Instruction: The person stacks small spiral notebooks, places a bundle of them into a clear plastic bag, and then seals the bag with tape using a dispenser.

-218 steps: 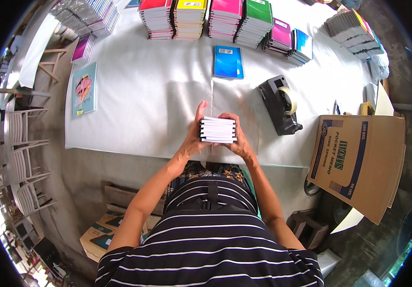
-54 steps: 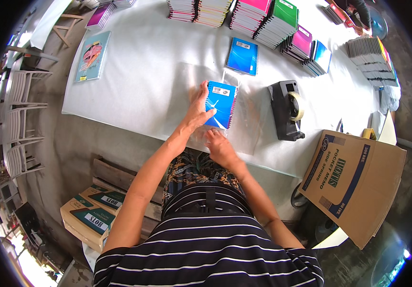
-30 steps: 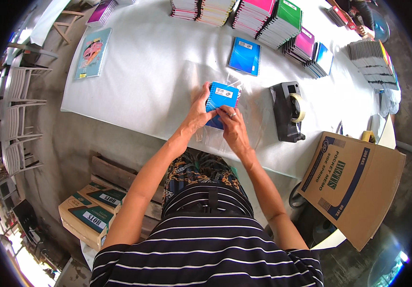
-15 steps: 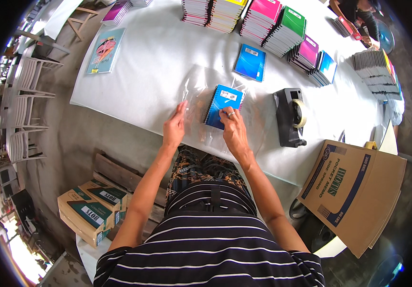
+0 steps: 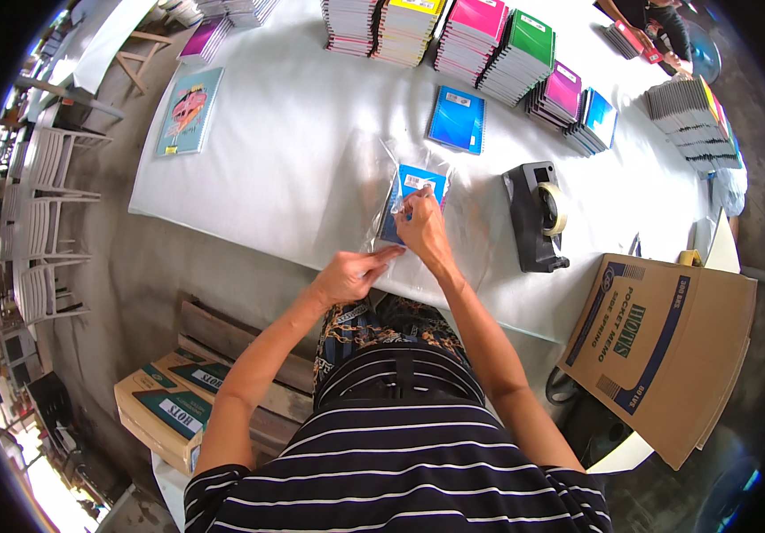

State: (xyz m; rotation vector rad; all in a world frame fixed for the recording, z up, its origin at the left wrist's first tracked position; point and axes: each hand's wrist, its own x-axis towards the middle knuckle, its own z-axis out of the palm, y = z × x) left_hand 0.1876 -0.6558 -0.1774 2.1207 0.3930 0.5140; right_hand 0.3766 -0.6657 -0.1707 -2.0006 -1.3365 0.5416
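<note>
A blue spiral notebook [image 5: 424, 180] with a white label lies at the table's near edge, on and partly under clear plastic film [image 5: 386, 191]. The film's left side is folded over the notebook. My right hand [image 5: 423, 233] is closed, its fingertips pinching the film on top of the notebook. At the notebook's lower edge, my left hand [image 5: 352, 275] has its fingers pressed together at the film's near side. What exactly lies under those fingertips is hard to see. A second blue notebook [image 5: 457, 119] lies just beyond the wrapped one.
To the right stand a black tape dispenser [image 5: 534, 218] and an open cardboard box [image 5: 657, 346]. Notebook stacks [image 5: 471, 35] line the far side. A light-blue notebook [image 5: 190, 110] lies at left. Packaged boxes [image 5: 165, 400] sit on a bench. Another person's hand [image 5: 671, 62] works at far right.
My left hand has moved right and nearer, from beside the film to the notebook's lower edge. The film's left side now lies over the notebook, and my right hand has shifted slightly left.
</note>
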